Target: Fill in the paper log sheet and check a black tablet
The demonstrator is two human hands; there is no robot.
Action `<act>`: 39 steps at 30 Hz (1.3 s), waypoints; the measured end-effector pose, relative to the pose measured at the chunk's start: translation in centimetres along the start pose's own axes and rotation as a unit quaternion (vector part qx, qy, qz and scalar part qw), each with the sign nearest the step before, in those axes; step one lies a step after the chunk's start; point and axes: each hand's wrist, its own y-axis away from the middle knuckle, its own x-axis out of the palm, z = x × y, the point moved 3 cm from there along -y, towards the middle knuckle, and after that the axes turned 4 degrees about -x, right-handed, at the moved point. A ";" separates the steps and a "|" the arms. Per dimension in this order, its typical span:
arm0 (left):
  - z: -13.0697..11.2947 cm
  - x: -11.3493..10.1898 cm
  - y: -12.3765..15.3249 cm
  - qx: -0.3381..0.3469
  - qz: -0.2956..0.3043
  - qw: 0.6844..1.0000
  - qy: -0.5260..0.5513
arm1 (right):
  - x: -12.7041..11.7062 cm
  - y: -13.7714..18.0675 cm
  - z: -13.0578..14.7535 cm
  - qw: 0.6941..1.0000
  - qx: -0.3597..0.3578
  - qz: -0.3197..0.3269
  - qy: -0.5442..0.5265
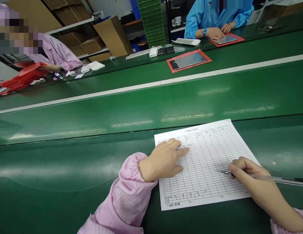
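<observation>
A printed form [210, 156] with a ruled grid lies flat on the green work surface, with handwritten figures along its bottom rows and some writing near the top. My left hand [164, 159] rests on the upper left of the sheet, fingers spread and the index finger stretched out over the grid. Over the right side of the paper, my right hand [251, 175] grips a clear pen [268, 178]. The pen's tip points left above the middle of the grid; whether it touches the paper I cannot tell. Pink striped sleeves cover both my arms.
A green conveyor belt [151, 105] runs beyond the form, edged by a pale rail. On its far strip lies a flat panel [189, 61] on a red sheet. Across it, a person in blue [202, 16] handles another panel; a person in pink [58, 52] stands left near red sheets [21, 76].
</observation>
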 end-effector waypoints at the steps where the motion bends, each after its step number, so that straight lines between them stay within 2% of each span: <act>1: 0.1 0.0 0.0 0.002 -0.001 1.000 0.000 | 0.0 0.0 0.1 1.000 -0.001 -0.001 -0.002; 18: 0.1 0.4 -0.4 0.014 -0.026 1.000 -0.011 | 0.1 -0.1 0.4 1.000 -0.022 -0.001 -0.007; 39: 0.2 0.4 -0.4 0.020 -0.023 0.999 -0.012 | -0.2 0.0 0.1 1.000 -0.002 0.007 0.007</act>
